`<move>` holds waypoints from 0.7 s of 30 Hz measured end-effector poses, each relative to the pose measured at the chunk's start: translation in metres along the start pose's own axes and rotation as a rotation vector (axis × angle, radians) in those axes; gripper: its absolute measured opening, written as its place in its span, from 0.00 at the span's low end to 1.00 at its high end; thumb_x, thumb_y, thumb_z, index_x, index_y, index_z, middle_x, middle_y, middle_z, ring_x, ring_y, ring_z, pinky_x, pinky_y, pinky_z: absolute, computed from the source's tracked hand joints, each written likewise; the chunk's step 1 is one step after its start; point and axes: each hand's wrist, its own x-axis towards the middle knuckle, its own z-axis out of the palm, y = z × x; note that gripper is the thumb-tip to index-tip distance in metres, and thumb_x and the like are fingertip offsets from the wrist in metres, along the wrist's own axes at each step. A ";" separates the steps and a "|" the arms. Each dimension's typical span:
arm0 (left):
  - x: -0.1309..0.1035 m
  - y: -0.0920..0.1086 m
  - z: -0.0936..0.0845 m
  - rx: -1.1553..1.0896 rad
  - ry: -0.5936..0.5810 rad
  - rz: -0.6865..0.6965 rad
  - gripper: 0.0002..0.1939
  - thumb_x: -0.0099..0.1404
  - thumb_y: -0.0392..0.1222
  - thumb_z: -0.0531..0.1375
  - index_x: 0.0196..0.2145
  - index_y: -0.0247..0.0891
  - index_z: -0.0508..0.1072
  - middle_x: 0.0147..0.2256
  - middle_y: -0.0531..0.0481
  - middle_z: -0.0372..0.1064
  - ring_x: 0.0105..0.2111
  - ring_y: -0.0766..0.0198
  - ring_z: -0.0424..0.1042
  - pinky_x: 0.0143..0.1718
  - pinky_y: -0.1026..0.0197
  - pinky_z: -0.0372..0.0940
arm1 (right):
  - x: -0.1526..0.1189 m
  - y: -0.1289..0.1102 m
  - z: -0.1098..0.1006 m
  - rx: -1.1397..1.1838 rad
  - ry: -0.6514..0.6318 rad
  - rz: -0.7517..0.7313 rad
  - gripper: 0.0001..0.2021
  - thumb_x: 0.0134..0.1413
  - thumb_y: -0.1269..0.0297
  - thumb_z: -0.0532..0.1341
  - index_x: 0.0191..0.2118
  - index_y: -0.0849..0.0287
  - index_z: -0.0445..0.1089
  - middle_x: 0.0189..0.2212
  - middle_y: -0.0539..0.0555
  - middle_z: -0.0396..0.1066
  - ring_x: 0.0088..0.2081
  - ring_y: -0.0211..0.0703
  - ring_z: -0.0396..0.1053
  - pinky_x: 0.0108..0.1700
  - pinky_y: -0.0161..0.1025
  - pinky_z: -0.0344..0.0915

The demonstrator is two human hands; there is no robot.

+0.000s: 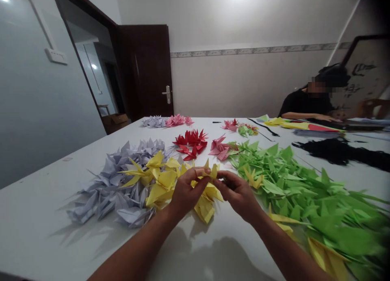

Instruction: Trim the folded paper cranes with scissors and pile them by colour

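Between my two hands, above the middle of the table, is a small folded yellow paper piece (211, 171). My left hand (189, 188) pinches it from the left, fingers closed. On its other side my right hand (237, 191) grips it with thumb and fingertips. Yellow paper cranes (164, 182) lie behind and below my left hand, beside a heap of pale lilac cranes (122, 191). A large pile of green paper cranes (292, 183) spreads to the right of my right hand, with a few yellow ones among it.
Red cranes (191, 143) and pink cranes (219, 147) lie farther back on the white table (39, 208). Black strands (332, 152) and stacked coloured paper (307, 126) are at the right. A person in black (304, 102) sits at the far right.
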 end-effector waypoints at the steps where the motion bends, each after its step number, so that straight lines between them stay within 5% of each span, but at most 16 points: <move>1: 0.001 0.002 0.001 -0.049 0.029 -0.024 0.06 0.58 0.38 0.63 0.34 0.36 0.77 0.36 0.46 0.75 0.36 0.64 0.73 0.38 0.64 0.67 | 0.000 0.000 0.000 0.009 0.017 -0.003 0.20 0.47 0.48 0.64 0.38 0.60 0.68 0.19 0.44 0.59 0.17 0.30 0.52 0.18 0.31 0.50; 5: 0.007 0.009 0.003 -0.407 0.186 -0.267 0.06 0.53 0.41 0.67 0.29 0.36 0.77 0.30 0.51 0.75 0.31 0.69 0.72 0.36 0.68 0.67 | -0.001 -0.003 -0.001 -0.021 0.089 -0.030 0.21 0.50 0.48 0.61 0.45 0.58 0.64 0.26 0.47 0.64 0.20 0.31 0.56 0.19 0.31 0.56; 10: 0.014 0.017 0.002 -0.789 0.291 -0.481 0.13 0.41 0.41 0.73 0.25 0.35 0.77 0.26 0.53 0.74 0.29 0.70 0.73 0.35 0.69 0.68 | -0.005 -0.001 0.004 -0.236 0.010 -0.051 0.16 0.56 0.52 0.57 0.40 0.59 0.69 0.32 0.54 0.72 0.31 0.39 0.68 0.33 0.36 0.66; 21: 0.006 0.016 0.011 -0.839 0.200 -0.509 0.12 0.43 0.37 0.72 0.28 0.34 0.78 0.29 0.51 0.76 0.31 0.70 0.74 0.39 0.68 0.70 | -0.008 0.004 0.010 -0.317 0.079 -0.105 0.16 0.56 0.54 0.57 0.41 0.61 0.73 0.32 0.57 0.76 0.32 0.43 0.72 0.35 0.38 0.68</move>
